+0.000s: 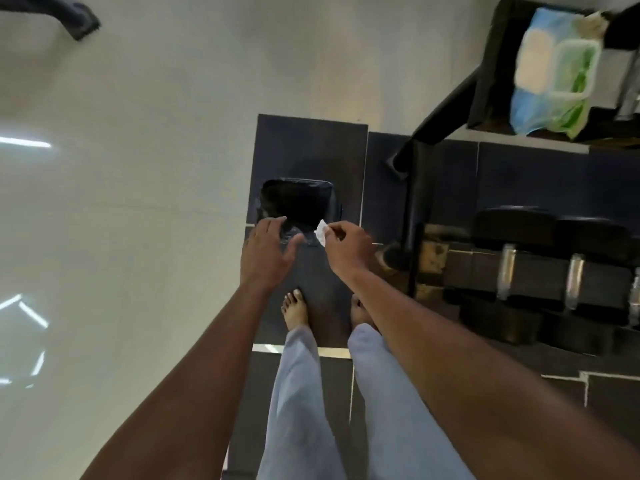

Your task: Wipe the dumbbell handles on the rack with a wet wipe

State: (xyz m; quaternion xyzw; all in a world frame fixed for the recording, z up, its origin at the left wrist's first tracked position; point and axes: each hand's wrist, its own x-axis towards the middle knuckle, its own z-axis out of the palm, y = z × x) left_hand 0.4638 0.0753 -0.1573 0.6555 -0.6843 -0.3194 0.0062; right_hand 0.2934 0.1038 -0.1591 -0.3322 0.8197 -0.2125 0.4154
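My right hand (346, 245) pinches a small crumpled white wet wipe (321, 232) just over the near right rim of a black-lined waste bin (298, 202) on the floor. My left hand (266, 247) hovers with fingers spread at the bin's near left rim, touching or nearly touching the liner. Black dumbbells with silver handles (575, 282) lie on a low rack (412, 216) at the right. A blue and green wet wipe pack (554, 74) lies on the rack's upper shelf at the top right.
Dark floor mats (311, 147) lie under the bin and the rack; the pale glossy floor (138, 168) spreads to the left. My bare feet (296, 310) and light trousers stand just behind the bin. A dark object (78, 20) sits at the top left.
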